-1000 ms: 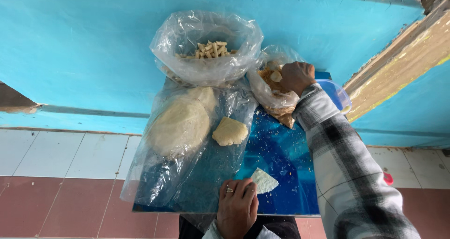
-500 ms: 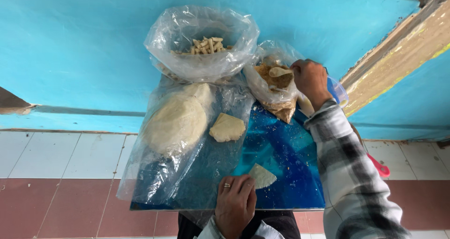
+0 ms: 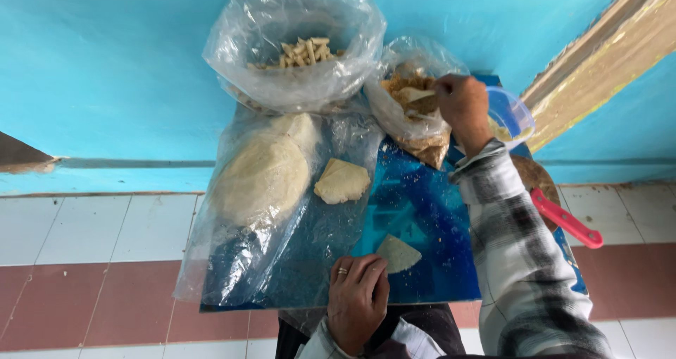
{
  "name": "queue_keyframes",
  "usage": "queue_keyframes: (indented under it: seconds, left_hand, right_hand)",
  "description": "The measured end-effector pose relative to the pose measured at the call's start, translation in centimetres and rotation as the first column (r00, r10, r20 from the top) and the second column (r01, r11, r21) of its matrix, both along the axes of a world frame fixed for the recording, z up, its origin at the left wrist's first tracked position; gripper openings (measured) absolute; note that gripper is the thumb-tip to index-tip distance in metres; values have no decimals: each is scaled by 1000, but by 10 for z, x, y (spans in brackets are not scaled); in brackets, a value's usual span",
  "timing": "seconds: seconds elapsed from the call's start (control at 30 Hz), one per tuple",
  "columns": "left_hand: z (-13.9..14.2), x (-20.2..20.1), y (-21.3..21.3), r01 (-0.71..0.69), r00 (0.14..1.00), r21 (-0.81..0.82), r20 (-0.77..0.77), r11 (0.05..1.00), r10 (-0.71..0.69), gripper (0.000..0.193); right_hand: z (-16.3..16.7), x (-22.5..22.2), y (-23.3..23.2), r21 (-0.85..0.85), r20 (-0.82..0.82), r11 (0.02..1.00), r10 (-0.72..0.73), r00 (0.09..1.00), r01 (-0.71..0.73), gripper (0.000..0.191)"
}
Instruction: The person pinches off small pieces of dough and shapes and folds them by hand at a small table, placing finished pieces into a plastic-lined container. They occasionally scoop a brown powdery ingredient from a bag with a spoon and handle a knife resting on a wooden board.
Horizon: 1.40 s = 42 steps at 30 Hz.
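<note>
Right hand [image 3: 461,105] reaching up into a small clear bag of brown filling [image 3: 412,112], fingers closed narrowly on a pale spoon-like scoop [image 3: 417,95] poking leftward from the fingertips into the crumbs. Left hand [image 3: 358,299] resting flat at the near edge of the blue board [image 3: 422,211], fingers loosely spread, tips touching a small flat dough piece [image 3: 398,253] just beyond and right of them; ring on one finger.

Left of the right hand, a larger clear bag [image 3: 296,45], rounded, mouth open, holding pale short sticks. Below that bag, well left of the right hand, a big pale dough round [image 3: 260,176] under crumpled clear plastic sheet [image 3: 232,260]. Between both hands, a smaller folded dough lump [image 3: 341,181] lying on the plastic.

Just right of the right hand, a clear round tub with blue rim [image 3: 510,112], partly hidden behind the wrist. Farther right and nearer, a red handle [image 3: 567,219] lying past the checked sleeve [image 3: 521,260], its tool end hidden.
</note>
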<state>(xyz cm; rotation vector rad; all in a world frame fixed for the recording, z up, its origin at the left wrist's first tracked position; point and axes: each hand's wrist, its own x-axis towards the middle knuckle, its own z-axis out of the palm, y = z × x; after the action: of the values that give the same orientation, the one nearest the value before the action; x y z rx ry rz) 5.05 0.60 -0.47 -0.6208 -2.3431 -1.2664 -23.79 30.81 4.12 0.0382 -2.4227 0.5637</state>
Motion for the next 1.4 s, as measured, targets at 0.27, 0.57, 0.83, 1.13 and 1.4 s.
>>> queue_keyframes:
  seconds: [0.27,0.57,0.83,1.13,1.4]
  left_hand:
    - [-1,-2,0,13,1000,-9,4,1000,-13,19]
    - [4,-2,-1,-8,1000,47,-25,999,9,23]
    - [17,-4,-15,33,957,360,258,932,-134,18]
    - [21,-22,-4,129,987,-121,115,984,-115,54]
    - [7,-26,6,85,994,-186,83,979,-70,67]
  right_hand:
    - [6,33,2,-48,-117,999,-14,993,9,11]
    - [14,69,11,-465,-13,870,180,984,-165,14]
    - [-21,248,-21,-620,199,770,342,918,-152,11]
    - [-32,307,-59,-234,108,943,268,957,-238,12]
    - [-16,305,-62,169,-74,914,385,920,-369,30]
